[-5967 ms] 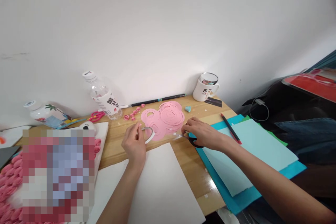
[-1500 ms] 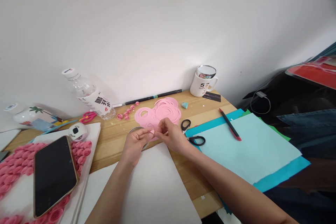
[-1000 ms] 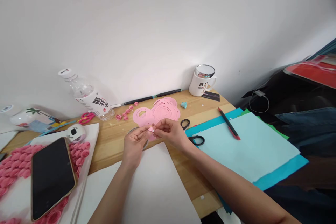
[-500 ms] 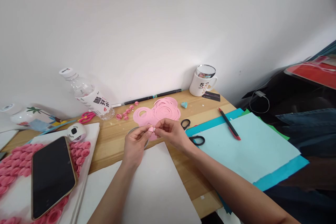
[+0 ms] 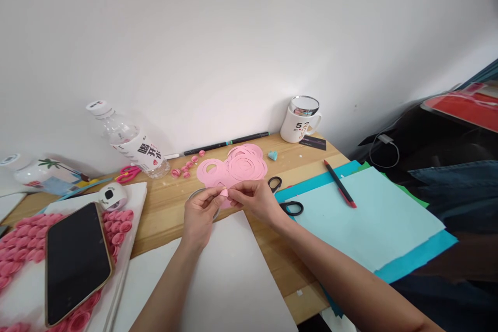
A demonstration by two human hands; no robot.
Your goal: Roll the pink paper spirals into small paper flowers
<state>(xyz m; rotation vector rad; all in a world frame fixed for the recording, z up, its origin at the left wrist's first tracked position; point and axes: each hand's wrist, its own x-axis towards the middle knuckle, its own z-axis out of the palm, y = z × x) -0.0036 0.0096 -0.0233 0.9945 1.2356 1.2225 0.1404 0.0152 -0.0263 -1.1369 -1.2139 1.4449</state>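
A small piece of pink paper is pinched between the fingertips of my left hand. My right hand closes its thumb and forefinger on the same piece from the other side. Just behind my hands lie pink paper rings and spirals. A round rim, mostly hidden, shows behind my left hand. White sheets lie under my forearms. Several small rolled pink paper flowers sit beyond my left hand, near the bottle.
A phone rests on a board with rows of pink paper roses at left. Behind stand a bottle and a mug. Black-handled scissors, blue sheets and a pen lie to the right.
My right hand's fingers have curled in slightly and shifted a little around the pink paper. My left hand keeps almost the same place; the view has moved very slightly.
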